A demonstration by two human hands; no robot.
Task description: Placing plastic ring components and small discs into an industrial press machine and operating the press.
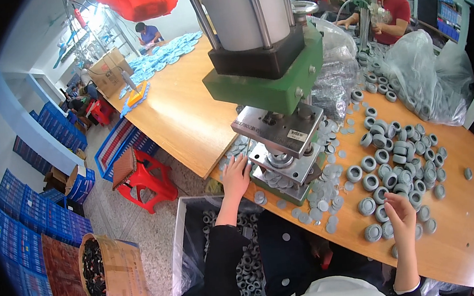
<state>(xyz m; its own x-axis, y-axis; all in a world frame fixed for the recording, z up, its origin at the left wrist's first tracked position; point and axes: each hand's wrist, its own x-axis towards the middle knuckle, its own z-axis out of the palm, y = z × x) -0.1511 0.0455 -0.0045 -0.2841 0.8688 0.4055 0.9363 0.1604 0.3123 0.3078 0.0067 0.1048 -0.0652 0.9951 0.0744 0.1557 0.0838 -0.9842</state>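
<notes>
My left hand (236,177) lies at the left side of the green press (264,76), its fingers stretched out beside the lower steel die (285,166). I see nothing held in it. Over the near part of a heap of grey round ring-shaped parts (402,156) is my right hand (401,214), fingers slightly bent and apart, with several rings close by its fingertips. No ring is visibly gripped. Many flat grey discs (323,197) lie scattered around the base of the press. The upper steel die block (278,129) hangs above the lower one, with a gap between.
Below the table edge, a lined white bin (180,240) holds grey rings. A red stool (148,180) and a carton (114,270) stand on the floor at left. Clear plastic bags (432,78) lie at the back right, near a person in red (396,15) at another machine.
</notes>
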